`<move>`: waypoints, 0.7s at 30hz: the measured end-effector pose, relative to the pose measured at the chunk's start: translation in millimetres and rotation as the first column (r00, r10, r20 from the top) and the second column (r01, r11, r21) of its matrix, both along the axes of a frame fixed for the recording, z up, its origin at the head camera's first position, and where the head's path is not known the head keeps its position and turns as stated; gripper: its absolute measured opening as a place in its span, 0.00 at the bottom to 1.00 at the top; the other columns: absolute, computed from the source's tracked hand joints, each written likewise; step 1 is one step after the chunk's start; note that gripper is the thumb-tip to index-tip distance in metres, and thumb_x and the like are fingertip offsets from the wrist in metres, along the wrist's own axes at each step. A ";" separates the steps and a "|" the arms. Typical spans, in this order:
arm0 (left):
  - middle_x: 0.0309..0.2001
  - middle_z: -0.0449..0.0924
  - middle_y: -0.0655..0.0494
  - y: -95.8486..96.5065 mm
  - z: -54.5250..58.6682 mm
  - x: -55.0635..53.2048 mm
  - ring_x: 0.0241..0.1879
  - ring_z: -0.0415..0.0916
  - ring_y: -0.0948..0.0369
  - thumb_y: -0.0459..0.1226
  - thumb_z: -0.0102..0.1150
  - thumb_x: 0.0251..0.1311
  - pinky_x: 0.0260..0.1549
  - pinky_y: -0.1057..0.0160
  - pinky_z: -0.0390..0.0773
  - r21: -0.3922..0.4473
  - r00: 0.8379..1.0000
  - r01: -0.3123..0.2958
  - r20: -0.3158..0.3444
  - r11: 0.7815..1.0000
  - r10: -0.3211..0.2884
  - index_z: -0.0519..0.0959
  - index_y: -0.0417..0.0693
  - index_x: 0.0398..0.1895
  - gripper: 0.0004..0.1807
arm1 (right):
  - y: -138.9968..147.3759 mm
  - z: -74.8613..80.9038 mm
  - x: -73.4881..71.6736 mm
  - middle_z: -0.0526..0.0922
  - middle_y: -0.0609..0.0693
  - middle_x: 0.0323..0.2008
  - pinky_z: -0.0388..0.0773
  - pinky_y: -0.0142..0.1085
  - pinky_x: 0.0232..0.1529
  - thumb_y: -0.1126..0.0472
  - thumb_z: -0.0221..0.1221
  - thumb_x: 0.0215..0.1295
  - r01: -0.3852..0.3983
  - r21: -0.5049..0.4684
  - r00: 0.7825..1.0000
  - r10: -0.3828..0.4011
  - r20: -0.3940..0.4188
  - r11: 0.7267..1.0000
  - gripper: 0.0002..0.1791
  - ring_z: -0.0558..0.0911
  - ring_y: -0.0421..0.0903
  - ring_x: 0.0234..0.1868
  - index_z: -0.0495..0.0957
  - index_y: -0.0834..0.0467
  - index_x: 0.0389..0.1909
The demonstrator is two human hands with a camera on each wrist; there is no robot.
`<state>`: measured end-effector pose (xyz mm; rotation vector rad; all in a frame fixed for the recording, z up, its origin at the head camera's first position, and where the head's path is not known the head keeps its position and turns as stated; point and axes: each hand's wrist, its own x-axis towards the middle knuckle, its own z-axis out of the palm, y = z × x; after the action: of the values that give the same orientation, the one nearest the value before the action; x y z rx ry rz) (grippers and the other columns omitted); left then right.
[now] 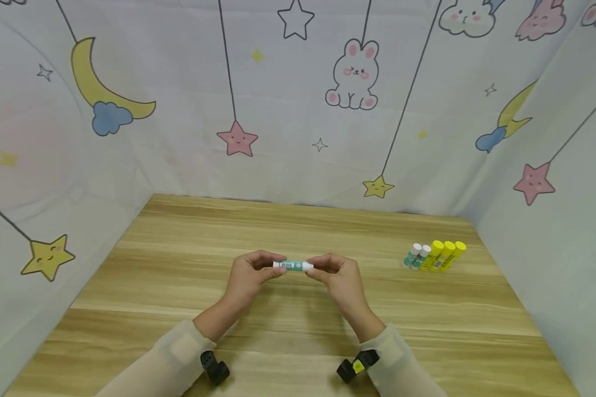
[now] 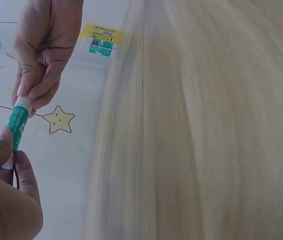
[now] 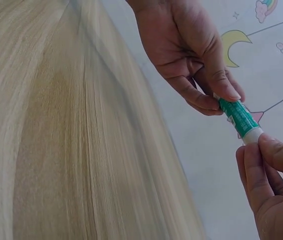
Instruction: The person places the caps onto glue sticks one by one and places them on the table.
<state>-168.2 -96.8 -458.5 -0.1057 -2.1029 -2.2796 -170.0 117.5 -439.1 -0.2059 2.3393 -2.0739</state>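
A green glue stick (image 1: pixel 293 266) with a white cap lies level between both hands, held up over the wooden table. At its left end, my left hand (image 1: pixel 245 275) pinches it between thumb and fingers. The white cap (image 3: pixel 253 136) at the other end is pinched by my right hand (image 1: pixel 345 278). In the left wrist view the glue stick (image 2: pixel 19 122) runs from the left hand (image 2: pixel 9 192) at the bottom to the right hand (image 2: pixel 49 45) at the top. The cap is on the stick.
To the right on the table (image 1: pixel 198 226) stand two green glue sticks (image 1: pixel 416 256) with white caps, beside three yellow glue sticks (image 1: pixel 443 255). A white curtain (image 1: pixel 298 165) printed with stars, moons and a rabbit hangs along the back and sides.
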 end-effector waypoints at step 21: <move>0.46 0.85 0.48 8.2 -0.8 -4.6 0.43 0.80 0.55 0.30 0.75 0.54 0.43 0.63 0.85 -0.006 0.998 0.055 0.010 0.998 -0.055 0.87 0.38 0.43 0.13 | 13.8 0.3 0.6 0.86 0.56 0.46 0.84 0.32 0.43 0.65 0.72 0.59 0.008 -0.024 1.000 -0.008 -0.001 1.000 0.11 0.85 0.48 0.43 0.87 0.63 0.43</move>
<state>-172.9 -88.6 -459.3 -0.1545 -2.1386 -2.3080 -169.5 131.3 -438.8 -0.1987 2.3202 -2.1069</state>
